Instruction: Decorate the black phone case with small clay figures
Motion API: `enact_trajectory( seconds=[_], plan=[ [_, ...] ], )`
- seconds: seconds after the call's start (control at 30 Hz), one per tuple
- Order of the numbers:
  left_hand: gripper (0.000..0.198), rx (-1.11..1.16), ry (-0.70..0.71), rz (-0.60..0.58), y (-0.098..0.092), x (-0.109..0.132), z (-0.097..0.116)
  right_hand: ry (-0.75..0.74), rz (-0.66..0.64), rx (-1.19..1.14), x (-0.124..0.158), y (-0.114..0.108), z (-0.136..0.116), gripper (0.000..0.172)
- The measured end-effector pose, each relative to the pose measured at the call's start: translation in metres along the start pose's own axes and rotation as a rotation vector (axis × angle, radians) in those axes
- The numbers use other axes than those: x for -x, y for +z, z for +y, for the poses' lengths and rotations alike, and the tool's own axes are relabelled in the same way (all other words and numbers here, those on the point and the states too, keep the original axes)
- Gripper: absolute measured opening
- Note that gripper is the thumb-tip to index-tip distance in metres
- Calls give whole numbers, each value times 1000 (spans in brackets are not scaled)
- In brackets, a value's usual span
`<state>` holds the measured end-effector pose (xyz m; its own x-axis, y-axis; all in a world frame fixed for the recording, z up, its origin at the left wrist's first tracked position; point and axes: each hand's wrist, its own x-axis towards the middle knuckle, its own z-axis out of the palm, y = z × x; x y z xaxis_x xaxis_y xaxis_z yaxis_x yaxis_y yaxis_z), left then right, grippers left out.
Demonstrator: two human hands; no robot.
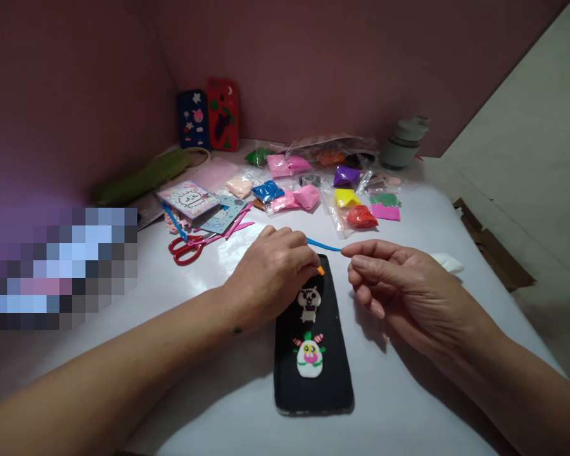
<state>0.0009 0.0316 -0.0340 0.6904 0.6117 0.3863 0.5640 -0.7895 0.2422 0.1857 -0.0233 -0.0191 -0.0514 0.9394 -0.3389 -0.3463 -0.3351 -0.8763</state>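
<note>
A black phone case [313, 392] lies upright in front of me. On it are a white clay figure with a black-lined face [308, 304] and a white clay figure with a pink snout and striped horns [310, 361]. My left hand [275, 269] is closed over the case's upper left side, pinching a small orange piece of clay [320, 270]. My right hand [394, 275] is right of the case, thumb and forefinger close together. A thin blue modelling tool [323, 245] reaches from behind my left hand to the right fingertips. I cannot tell which hand, if either, holds it.
Bags of coloured clay [304, 197] spread across the back. Red-handled scissors [187, 250], pink scissors [240, 225] and a card box [190, 201] lie left. Blue [193, 120] and red [223, 114] decorated cases lean on the wall. A grey cup [403, 144] stands back right; a white tissue [449, 261] lies right.
</note>
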Motion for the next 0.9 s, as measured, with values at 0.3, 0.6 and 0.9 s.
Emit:
enact_trajectory(
  seconds=[0.3, 0.6, 0.9],
  plan=[
    [15, 5, -39, -28, 3, 0, 0, -1, -4, -4, 1, -2, 1, 13],
    [13, 35, -59, -16, 5, -1, 0, 9, -2, 12, -1, -1, 2, 15],
    [9, 74, -86, 3, 6, -2, -1, 11, -5, 2, 0, -1, 2, 15]
  ],
)
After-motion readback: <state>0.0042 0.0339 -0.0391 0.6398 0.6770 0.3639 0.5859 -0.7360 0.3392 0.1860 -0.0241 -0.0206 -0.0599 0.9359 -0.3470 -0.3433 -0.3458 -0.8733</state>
